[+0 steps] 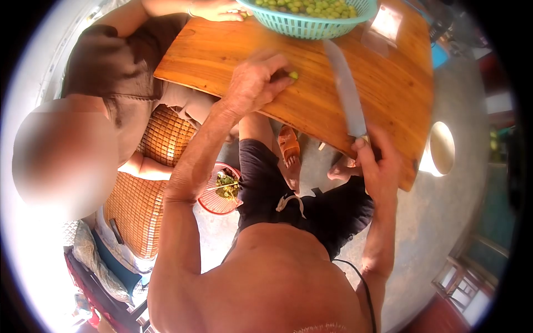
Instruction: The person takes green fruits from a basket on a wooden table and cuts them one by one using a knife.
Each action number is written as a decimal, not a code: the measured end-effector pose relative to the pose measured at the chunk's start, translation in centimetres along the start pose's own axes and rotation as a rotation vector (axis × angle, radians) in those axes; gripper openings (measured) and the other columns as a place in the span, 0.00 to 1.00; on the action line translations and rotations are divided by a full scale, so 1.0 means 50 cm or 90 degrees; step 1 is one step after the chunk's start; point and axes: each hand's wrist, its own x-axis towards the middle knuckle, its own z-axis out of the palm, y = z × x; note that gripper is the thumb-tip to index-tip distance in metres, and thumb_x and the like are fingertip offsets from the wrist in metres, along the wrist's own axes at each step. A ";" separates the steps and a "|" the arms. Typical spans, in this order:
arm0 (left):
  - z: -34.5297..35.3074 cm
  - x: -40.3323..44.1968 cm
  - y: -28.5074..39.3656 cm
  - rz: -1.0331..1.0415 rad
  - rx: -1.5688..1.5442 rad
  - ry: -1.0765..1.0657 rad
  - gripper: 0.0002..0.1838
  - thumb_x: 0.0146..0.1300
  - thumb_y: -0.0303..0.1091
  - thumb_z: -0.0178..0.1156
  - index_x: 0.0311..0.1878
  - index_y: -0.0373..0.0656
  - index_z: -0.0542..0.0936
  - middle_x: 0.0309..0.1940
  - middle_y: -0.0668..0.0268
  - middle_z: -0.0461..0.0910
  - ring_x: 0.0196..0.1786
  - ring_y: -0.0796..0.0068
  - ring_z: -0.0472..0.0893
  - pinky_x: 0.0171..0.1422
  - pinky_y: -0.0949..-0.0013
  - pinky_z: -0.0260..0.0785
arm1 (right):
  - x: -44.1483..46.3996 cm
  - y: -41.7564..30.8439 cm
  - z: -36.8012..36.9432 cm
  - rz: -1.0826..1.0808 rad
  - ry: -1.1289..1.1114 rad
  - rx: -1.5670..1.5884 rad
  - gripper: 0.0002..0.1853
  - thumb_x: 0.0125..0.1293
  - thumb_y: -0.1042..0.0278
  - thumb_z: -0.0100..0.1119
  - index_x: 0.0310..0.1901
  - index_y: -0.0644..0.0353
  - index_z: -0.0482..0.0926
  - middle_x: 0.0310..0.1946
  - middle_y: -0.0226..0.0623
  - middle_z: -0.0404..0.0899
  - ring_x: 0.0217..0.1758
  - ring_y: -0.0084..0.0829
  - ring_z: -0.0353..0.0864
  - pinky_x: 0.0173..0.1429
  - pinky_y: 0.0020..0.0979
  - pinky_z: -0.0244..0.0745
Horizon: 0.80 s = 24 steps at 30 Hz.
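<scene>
Over the near edge of the wooden table (216,53), my left hand (256,82) is closed, with a small green fruit (293,75) at its fingertips. My right hand (382,162) grips the handle of a large knife (345,83) at the table's right side. The long blade points away from me toward the basket, apart from the fruit in my left hand. A turquoise plastic basket (311,29) filled with similar green fruits (305,6) stands at the far side of the table.
Another person sits at my left on a woven seat (139,205), one hand (219,10) on the table near the basket. A red basket (219,210) with green scraps is on the floor between us. A white bucket (440,149) stands right of the table.
</scene>
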 end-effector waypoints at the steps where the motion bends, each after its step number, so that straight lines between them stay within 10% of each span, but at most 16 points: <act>1: 0.001 -0.002 0.006 -0.033 -0.017 -0.004 0.10 0.59 0.31 0.73 0.41 0.45 0.82 0.37 0.62 0.80 0.42 0.55 0.81 0.46 0.58 0.75 | 0.004 -0.011 0.004 0.007 -0.009 -0.041 0.19 0.74 0.70 0.61 0.64 0.61 0.78 0.30 0.33 0.79 0.22 0.19 0.76 0.26 0.25 0.77; 17: 0.021 -0.002 0.003 -0.017 -0.040 0.033 0.09 0.59 0.29 0.71 0.43 0.46 0.84 0.41 0.62 0.82 0.46 0.55 0.83 0.49 0.59 0.76 | 0.050 -0.089 0.044 0.037 -0.123 -0.248 0.21 0.73 0.68 0.57 0.67 0.49 0.78 0.26 0.44 0.80 0.20 0.34 0.80 0.30 0.37 0.74; 21: 0.017 -0.001 0.011 -0.040 -0.047 0.027 0.09 0.59 0.29 0.71 0.42 0.45 0.84 0.40 0.62 0.82 0.45 0.56 0.83 0.49 0.59 0.76 | 0.053 -0.083 0.046 0.027 -0.127 -0.256 0.23 0.74 0.69 0.57 0.69 0.55 0.76 0.23 0.34 0.73 0.24 0.21 0.71 0.33 0.29 0.74; 24: 0.018 -0.001 0.012 -0.049 -0.052 0.028 0.08 0.59 0.29 0.71 0.42 0.45 0.84 0.39 0.62 0.81 0.44 0.56 0.83 0.48 0.60 0.76 | 0.054 -0.066 0.047 -0.117 -0.090 -0.316 0.21 0.71 0.68 0.59 0.65 0.52 0.79 0.33 0.52 0.84 0.34 0.54 0.84 0.40 0.45 0.77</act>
